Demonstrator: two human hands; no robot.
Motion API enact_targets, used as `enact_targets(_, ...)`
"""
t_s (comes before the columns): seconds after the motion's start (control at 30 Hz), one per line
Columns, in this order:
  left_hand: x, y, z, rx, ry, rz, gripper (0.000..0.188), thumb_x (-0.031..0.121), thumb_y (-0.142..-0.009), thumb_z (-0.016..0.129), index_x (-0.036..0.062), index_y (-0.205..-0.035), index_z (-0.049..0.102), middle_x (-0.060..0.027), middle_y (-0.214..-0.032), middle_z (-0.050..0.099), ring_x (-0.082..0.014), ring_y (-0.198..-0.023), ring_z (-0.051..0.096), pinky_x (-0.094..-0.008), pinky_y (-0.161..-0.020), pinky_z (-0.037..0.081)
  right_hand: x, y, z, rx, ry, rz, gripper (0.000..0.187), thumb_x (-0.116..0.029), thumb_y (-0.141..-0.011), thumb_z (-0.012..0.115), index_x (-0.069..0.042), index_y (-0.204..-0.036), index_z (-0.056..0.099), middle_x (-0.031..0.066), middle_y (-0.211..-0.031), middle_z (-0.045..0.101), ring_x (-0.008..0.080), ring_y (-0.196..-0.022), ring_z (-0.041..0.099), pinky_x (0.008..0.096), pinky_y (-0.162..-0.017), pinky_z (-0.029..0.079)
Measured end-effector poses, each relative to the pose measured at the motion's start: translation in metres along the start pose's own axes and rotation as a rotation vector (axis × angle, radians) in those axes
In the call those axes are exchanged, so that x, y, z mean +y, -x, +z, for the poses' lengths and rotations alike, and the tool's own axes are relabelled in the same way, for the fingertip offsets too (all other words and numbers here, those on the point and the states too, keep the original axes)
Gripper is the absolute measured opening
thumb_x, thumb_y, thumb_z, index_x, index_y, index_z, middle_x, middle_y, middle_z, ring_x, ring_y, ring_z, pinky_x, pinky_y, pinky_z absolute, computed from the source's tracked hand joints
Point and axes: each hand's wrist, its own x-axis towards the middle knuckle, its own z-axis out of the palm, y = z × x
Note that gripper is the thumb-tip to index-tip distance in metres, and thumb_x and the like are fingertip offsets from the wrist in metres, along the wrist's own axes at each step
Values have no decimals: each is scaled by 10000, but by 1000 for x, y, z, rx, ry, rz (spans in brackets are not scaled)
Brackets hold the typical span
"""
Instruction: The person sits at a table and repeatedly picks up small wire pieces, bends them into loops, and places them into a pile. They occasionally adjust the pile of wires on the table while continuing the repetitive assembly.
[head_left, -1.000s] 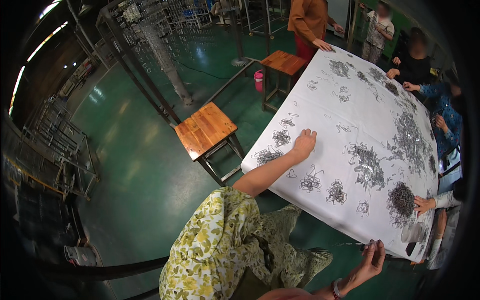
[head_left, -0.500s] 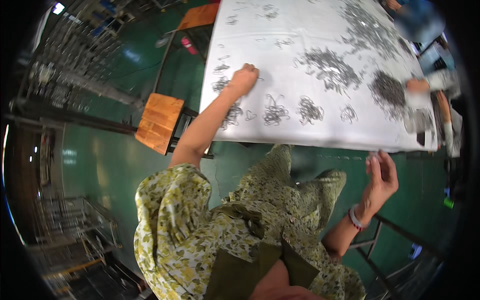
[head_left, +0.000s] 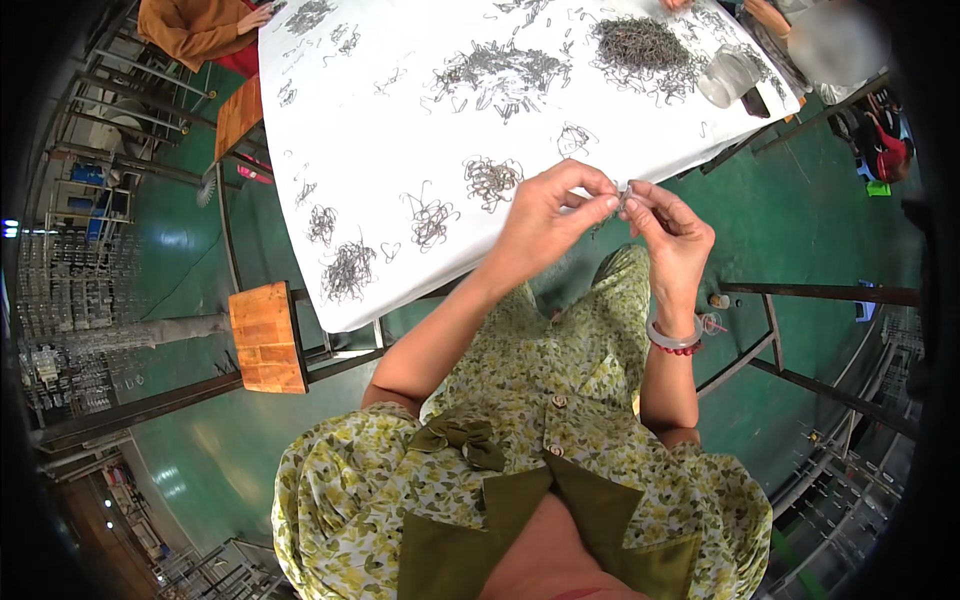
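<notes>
My left hand (head_left: pixel 556 208) and my right hand (head_left: pixel 674 240) meet just past the near edge of the white-covered table (head_left: pixel 395 150). The fingertips of both are pinched together around a small, thin metal piece (head_left: pixel 623 194), mostly hidden by the fingers. Nearest to my left hand on the table lies a small heap of bent dark wire pieces (head_left: pixel 492 180). Farther left are a looser heap of wire pieces (head_left: pixel 431 222) and a denser heap (head_left: pixel 349 270) by the corner. A small loose cluster of wire pieces (head_left: pixel 575 139) sits beyond my hands.
Larger spreads of metal pieces (head_left: pixel 505 75) and a dark wire pile (head_left: pixel 641 45) cover the far side. A clear plastic jar (head_left: pixel 727 77) lies near the right edge. Wooden stools (head_left: pixel 267 337) stand at the left. A person in a brown sleeve (head_left: pixel 200 30) works at the far left.
My left hand has come back from the left part of the table to my right hand. My right hand has moved left, and the two now meet at the fingertips. My view has turned.
</notes>
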Motion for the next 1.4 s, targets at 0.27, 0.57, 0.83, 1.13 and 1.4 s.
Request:
enact_targets(0.27,-6,0,8,137,-391,252,102,56,-829,650,22,-917,611,-96,-966,621,-196,-874,609,-306,-777,485,-2,3,5,10,123,-112,159,63,-783,659,35,-938,680,45,-774,647,74,-663,558,196,-587,436)
enact_targets(0.57,-16,10,19,273,-226,227,127,60,-906,564,4,-1003,503,-130,-1045,626,-166,-916,608,-288,-771,491,-6,3,21,-11,338,-412,200,105,-758,644,29,-942,659,93,-788,641,136,-661,569,241,-615,460)
enact_targets(0.83,-10,11,12,294,-98,199,92,23,-923,519,15,-1003,475,-127,-1020,629,-149,-901,604,-268,-770,481,1,-11,29,45,183,-231,202,63,-811,629,74,-1013,636,122,-890,663,123,-767,605,245,-654,488)
enact_targets(1.13,-5,13,-4,219,-204,263,122,-18,-871,583,20,-975,530,-108,-969,624,-162,-893,605,-283,-781,480,106,-170,79,-418,859,-555,138,40,-739,575,37,-852,653,185,-843,623,346,-858,573,421,-713,485)
enact_targets(1.4,-10,18,-10,228,-174,209,118,-1,-851,618,14,-958,572,-93,-942,634,-175,-879,612,-287,-783,479,108,-175,80,-458,943,-506,107,36,-724,584,70,-817,627,211,-783,620,347,-757,609,409,-665,497)
